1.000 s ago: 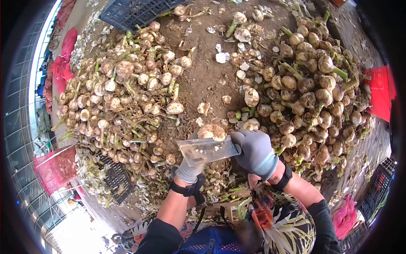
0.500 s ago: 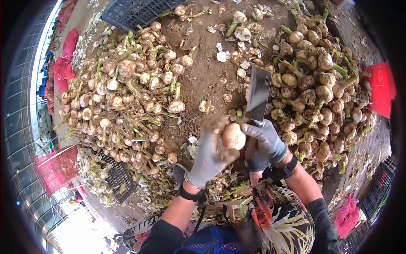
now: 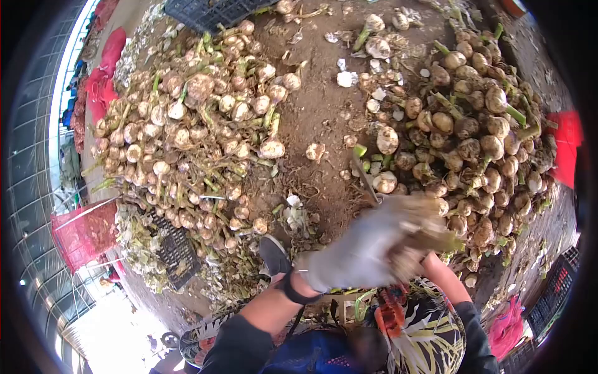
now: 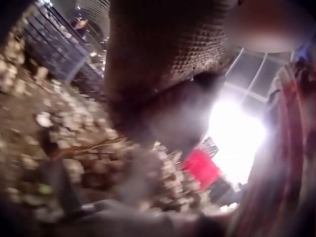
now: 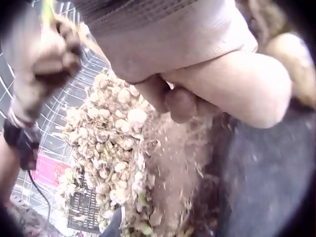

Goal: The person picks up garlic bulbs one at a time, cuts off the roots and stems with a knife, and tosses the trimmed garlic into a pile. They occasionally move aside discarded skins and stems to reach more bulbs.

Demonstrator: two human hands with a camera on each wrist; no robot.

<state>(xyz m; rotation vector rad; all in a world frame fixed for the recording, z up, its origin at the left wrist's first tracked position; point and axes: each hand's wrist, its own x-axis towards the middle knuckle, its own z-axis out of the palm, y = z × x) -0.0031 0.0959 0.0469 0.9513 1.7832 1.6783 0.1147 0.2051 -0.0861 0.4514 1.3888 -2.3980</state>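
Left hand (image 3: 367, 246) grips garlic stalk (image 3: 444, 241), blurred, long axis unclear, by near edge of right garlic pile (image 3: 492, 148) on floor (image 3: 314, 103). Stalk lies right of knife (image 3: 366, 181); right hand (image 5: 173, 47) grips knife, blade pointing away.

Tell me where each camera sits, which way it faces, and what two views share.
Head: worn on the head, looking forward and down at two garlic heaps; the forearms, patterned clothing and left hand show.
Left wrist: worn there, blurred, looking past the near left hand toward garlic bulbs and a dark crate.
Right wrist: worn there, looking past the near right hand toward the left heap; the left hand also shows.
Shared: head and right wrist both show the left heap, red basket and left hand.
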